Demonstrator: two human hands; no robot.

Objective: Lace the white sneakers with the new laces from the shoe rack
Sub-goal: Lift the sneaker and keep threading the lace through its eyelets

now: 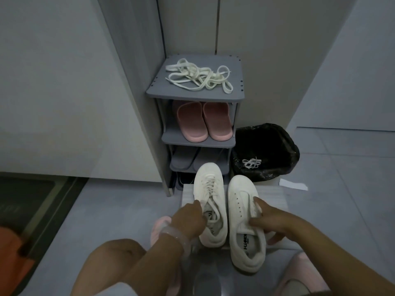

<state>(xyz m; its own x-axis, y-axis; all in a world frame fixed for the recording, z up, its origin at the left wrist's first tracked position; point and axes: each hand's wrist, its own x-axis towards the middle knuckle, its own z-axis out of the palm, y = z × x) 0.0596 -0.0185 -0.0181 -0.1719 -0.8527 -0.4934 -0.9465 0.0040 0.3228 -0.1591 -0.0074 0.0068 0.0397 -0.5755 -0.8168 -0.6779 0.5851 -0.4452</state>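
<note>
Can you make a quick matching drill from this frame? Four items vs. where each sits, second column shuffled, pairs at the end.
Items:
1. new laces
2. pink slippers
3. discarded lace
4. unlaced sneaker

Places:
A. in the black-lined bin
B. under the right hand
C. top shelf of the shoe rack
D. second shelf of the rack

Pairs: 1-C, 2-D, 3-A, 4-B

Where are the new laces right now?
In the head view, the new laces lie tangled on the rack's top shelf, above the pink slippers.
</note>
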